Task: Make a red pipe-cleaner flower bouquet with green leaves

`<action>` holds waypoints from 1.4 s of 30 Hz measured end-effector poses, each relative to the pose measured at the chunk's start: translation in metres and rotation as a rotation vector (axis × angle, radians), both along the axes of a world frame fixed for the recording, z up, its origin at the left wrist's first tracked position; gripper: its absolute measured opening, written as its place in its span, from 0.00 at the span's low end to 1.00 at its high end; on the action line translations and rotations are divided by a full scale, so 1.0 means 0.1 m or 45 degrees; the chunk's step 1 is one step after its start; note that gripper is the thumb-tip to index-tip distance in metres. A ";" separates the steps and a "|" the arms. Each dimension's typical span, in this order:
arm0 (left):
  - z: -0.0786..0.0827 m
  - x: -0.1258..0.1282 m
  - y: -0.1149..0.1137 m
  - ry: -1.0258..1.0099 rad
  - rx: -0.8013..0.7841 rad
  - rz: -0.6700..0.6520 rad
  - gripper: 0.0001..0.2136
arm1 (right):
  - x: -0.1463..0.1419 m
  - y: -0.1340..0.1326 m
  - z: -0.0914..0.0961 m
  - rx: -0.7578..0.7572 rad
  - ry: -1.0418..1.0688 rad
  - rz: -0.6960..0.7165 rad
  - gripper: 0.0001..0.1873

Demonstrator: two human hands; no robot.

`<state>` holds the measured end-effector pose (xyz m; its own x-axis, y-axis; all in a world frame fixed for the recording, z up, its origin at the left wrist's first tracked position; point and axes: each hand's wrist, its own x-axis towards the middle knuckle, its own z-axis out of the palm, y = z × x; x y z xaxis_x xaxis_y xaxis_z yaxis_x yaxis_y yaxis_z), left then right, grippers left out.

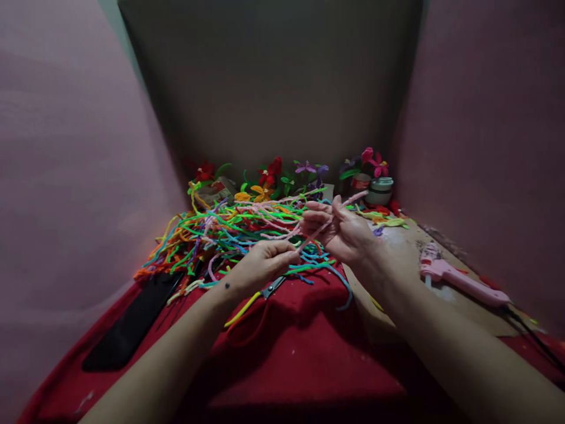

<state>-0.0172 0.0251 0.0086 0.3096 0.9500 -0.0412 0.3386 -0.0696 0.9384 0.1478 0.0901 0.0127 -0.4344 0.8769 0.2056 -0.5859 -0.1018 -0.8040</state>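
Observation:
A pale pink pipe cleaner (314, 235) stretches slantwise between my two hands over the red cloth. My left hand (263, 262) pinches its lower end between thumb and fingers. Higher up and to the right, my right hand (346, 232) holds it, palm partly turned up and fingers curled, with the far end sticking out past the thumb. Behind the hands lies a tangled heap of many-coloured pipe cleaners (247, 225). Scissors (247, 309) with yellow and red handles lie just below my left hand, their tips hidden.
A black phone-like slab (132, 330) lies at left. To the right, a pink glue gun (463, 282) with a cord rests on a brown board (408, 250). Pipe-cleaner flowers (265, 176) and a lidded jar (379, 191) stand at the back. Pink sheets (79, 147) hang on both sides.

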 end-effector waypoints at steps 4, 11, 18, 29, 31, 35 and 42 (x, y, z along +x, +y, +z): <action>-0.09 -0.10 -0.03 -0.014 -0.063 -0.001 0.14 | 0.16 0.03 0.06 -0.246 0.117 0.080 0.27; -0.16 -0.17 -0.06 0.105 -0.099 -0.048 0.15 | 0.32 0.06 0.02 -0.183 0.130 -0.001 0.34; -0.13 -0.23 -0.02 0.352 0.024 -0.132 0.14 | 0.33 0.08 -0.02 -0.195 0.005 -0.056 0.34; -0.13 -0.32 0.00 0.572 0.154 -0.212 0.13 | 0.31 0.00 0.01 -0.084 -0.148 -0.099 0.27; -0.13 -0.34 0.00 0.522 0.122 -0.187 0.12 | 0.28 -0.01 -0.03 -0.040 -0.136 -0.104 0.24; -0.11 -0.38 -0.01 0.382 -0.025 -0.047 0.13 | 0.24 0.00 -0.11 0.021 -0.099 -0.079 0.13; -0.11 -0.53 0.00 0.262 -0.143 0.103 0.14 | 0.20 -0.06 -0.12 0.007 -0.052 0.002 0.11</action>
<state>-0.0700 0.0254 -0.0021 0.2065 0.9572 -0.2026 0.5238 0.0668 0.8492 0.1681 0.0843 0.0008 -0.4440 0.8751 0.1923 -0.5526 -0.0985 -0.8276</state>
